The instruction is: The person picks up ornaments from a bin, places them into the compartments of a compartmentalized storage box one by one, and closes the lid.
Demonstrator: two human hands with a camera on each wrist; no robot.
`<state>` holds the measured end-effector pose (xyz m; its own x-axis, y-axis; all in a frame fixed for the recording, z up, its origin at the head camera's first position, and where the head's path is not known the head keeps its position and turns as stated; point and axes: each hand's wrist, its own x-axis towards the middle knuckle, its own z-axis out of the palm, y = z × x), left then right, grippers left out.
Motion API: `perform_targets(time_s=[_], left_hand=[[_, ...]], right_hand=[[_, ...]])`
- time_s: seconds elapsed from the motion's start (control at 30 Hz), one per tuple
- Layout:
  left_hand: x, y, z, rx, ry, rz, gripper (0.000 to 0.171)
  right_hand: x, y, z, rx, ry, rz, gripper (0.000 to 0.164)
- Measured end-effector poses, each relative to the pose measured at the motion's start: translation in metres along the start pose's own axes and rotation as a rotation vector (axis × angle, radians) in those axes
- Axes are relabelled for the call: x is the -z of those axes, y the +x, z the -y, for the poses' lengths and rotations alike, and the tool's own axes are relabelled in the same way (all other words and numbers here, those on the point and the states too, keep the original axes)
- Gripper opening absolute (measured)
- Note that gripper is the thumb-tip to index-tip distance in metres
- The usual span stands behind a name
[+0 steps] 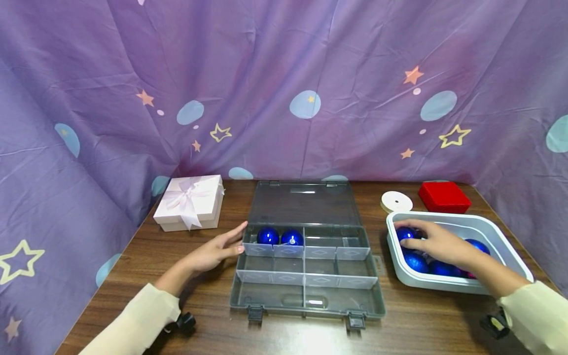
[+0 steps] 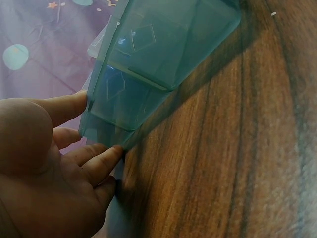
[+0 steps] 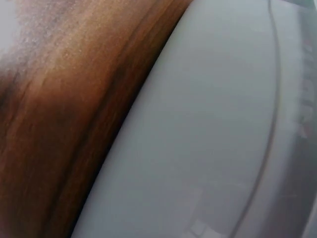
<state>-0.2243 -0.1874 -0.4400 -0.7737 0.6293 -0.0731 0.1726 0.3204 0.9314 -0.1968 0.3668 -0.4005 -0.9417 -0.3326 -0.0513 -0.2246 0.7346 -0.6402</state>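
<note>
An opened grey see-through compartment box (image 1: 304,311) lies at the middle of the table, its lid folded back. Two shiny blue balls (image 1: 268,236) sit side by side in its back left compartments. My left hand (image 1: 208,254) touches the box's left side near the back corner; in the left wrist view its thumb and fingertips rest along the wall. My right hand (image 1: 443,244) reaches into a white plastic basin (image 1: 461,287), thumb and fingers around a blue ball (image 1: 406,233) near its left wall. In the right wrist view the basin's outer wall (image 3: 198,109) hides this hand.
More shiny balls (image 1: 415,262), mostly blue, lie in the basin under and beside the right hand. A white gift box (image 1: 191,199) with a ribbon stands back left. Behind the basin are a white ribbon spool (image 1: 396,202) and a red box (image 1: 443,197). A purple curtain (image 1: 284,88) hangs behind the table.
</note>
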Motion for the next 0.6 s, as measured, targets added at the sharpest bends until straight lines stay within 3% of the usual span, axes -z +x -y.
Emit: perform_targets(time_s=[0.13,0.4,0.6], left_hand=[[0.0,0.0,0.0,-0.001,-0.004,0.0,0.075],[0.0,-0.001,-0.001,0.007,-0.005,-0.005,0.075],[0.0,0.0,0.0,0.004,-0.009,-0.003,0.075]], right_hand=[[0.004,-0.004,0.002,0.005,0.06,0.004,0.048],[0.013,-0.006,0.008,0.036,-0.011,-0.028,0.042],[0.02,-0.009,0.012,-0.007,0.021,-0.021,0.044]])
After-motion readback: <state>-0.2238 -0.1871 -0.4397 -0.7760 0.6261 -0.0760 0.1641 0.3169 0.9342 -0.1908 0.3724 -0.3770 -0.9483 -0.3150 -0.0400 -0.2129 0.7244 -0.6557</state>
